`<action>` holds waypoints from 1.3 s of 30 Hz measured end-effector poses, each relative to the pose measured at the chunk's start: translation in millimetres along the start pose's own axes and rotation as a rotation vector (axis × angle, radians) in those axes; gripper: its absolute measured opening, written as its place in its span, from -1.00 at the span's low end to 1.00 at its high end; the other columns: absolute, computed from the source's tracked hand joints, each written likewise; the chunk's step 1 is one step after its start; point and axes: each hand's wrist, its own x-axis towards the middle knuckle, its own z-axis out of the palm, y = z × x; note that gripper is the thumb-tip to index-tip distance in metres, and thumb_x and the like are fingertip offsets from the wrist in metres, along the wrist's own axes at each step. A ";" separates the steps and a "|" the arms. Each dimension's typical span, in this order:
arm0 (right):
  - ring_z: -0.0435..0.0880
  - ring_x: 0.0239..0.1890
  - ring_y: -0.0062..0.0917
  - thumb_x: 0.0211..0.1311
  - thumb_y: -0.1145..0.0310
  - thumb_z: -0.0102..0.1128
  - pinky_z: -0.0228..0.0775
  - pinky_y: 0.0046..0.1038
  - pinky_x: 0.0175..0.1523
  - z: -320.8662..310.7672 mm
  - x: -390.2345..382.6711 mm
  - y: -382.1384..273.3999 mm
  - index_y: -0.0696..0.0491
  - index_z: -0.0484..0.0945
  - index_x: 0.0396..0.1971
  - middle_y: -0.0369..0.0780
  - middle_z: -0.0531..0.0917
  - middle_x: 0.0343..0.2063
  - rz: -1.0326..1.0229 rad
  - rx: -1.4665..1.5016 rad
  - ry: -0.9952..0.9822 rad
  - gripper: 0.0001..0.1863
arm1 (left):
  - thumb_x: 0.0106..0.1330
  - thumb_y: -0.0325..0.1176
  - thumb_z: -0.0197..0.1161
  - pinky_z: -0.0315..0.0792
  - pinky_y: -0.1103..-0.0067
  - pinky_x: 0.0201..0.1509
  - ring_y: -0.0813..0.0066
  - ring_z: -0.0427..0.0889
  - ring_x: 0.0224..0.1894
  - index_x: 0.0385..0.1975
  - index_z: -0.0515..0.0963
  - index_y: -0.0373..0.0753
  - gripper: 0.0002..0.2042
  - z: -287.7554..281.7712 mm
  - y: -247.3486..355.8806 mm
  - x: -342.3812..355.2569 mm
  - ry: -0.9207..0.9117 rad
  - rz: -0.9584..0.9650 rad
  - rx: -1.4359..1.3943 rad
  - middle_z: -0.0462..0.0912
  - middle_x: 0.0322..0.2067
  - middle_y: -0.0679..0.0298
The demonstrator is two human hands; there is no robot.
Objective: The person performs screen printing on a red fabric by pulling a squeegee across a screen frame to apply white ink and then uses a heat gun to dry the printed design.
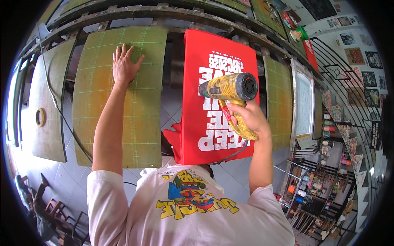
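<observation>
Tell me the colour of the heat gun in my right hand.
The heat gun is mostly yellow with a dark rear; head view shows it best.

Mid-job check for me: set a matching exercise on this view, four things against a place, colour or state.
1. Heat gun
2. Printed fabric beneath it
3. Tape roll
4. Left grip

A. on the board at the far left
B. red and white
C. fingers spread over a gridded board
D. held in the right grip

Pairs: 1-D, 2-B, 3-A, 4-C
</observation>
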 end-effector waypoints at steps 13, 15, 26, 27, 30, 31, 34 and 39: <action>0.53 -0.58 -0.67 0.42 0.44 0.24 0.39 -0.52 -0.47 2.9 -1.4 -4.5 0.20 0.55 -0.08 -0.30 0.58 -0.45 0.045 -0.042 0.021 -0.81 | 0.40 0.27 0.20 -0.01 0.16 0.67 0.00 0.10 0.60 0.42 0.45 -0.11 -0.28 0.7 -2.2 -1.4 -0.012 0.001 0.001 0.26 0.52 0.00; 0.53 -0.59 -0.66 0.41 0.45 0.24 0.39 -0.52 -0.47 1.3 0.4 -1.8 0.20 0.55 -0.07 -0.30 0.58 -0.45 0.016 -0.035 0.046 -0.81 | 0.40 0.27 0.19 0.00 0.14 0.66 -0.03 0.14 0.59 0.39 0.47 -0.12 -0.28 1.4 -4.2 -1.2 0.030 0.015 -0.014 0.29 0.50 -0.02; 0.55 -0.60 -0.62 0.40 0.41 0.25 0.40 -0.50 -0.49 -6.6 24.0 -5.3 0.19 0.52 -0.04 -0.28 0.57 -0.47 -0.033 0.015 0.054 -0.77 | 0.40 0.28 0.19 0.01 0.14 0.66 -0.06 0.14 0.58 0.38 0.49 -0.13 -0.29 1.9 -3.7 -1.4 0.037 0.020 -0.024 0.30 0.49 -0.03; 0.55 -0.60 -0.62 0.40 0.41 0.25 0.40 -0.50 -0.50 -6.0 25.6 -5.0 0.19 0.52 -0.05 -0.28 0.57 -0.47 -0.031 0.025 0.049 -0.77 | 0.40 0.28 0.19 0.01 0.14 0.66 -0.05 0.13 0.59 0.38 0.49 -0.13 -0.29 1.7 -3.5 -1.3 0.035 0.018 -0.020 0.29 0.50 -0.03; 0.55 -0.60 -0.62 0.41 0.41 0.25 0.40 -0.50 -0.51 -4.9 29.6 -4.9 0.18 0.52 -0.06 -0.28 0.56 -0.47 -0.029 0.037 0.057 -0.78 | 0.40 0.28 0.19 0.00 0.15 0.66 -0.05 0.12 0.59 0.39 0.48 -0.12 -0.28 0.3 -2.8 -1.2 0.012 0.013 -0.013 0.28 0.51 -0.03; 0.55 -0.60 -0.62 0.41 0.41 0.25 0.40 -0.51 -0.51 -4.3 29.8 -7.0 0.18 0.52 -0.07 -0.28 0.56 -0.47 -0.031 0.030 0.076 -0.79 | 0.40 0.28 0.19 0.00 0.15 0.66 -0.04 0.12 0.59 0.39 0.47 -0.12 -0.28 -1.0 -2.3 -1.4 0.000 0.011 -0.011 0.27 0.51 -0.03; 0.54 -0.59 -0.63 0.41 0.42 0.25 0.40 -0.51 -0.50 -5.0 33.5 -8.1 0.17 0.52 -0.08 -0.29 0.56 -0.48 -0.029 0.016 0.067 -0.80 | 0.40 0.28 0.18 0.00 0.15 0.66 -0.04 0.12 0.60 0.40 0.47 -0.12 -0.28 -0.6 -2.4 -1.4 0.020 0.011 -0.018 0.27 0.51 -0.03; 0.54 -0.60 -0.62 0.42 0.41 0.24 0.40 -0.50 -0.49 -4.3 33.6 -8.2 0.18 0.53 -0.09 -0.29 0.55 -0.48 -0.025 0.014 0.030 -0.81 | 0.40 0.26 0.20 0.00 0.16 0.67 -0.02 0.11 0.60 0.40 0.46 -0.13 -0.28 -3.6 0.1 -1.7 -0.003 0.000 0.000 0.27 0.51 -0.02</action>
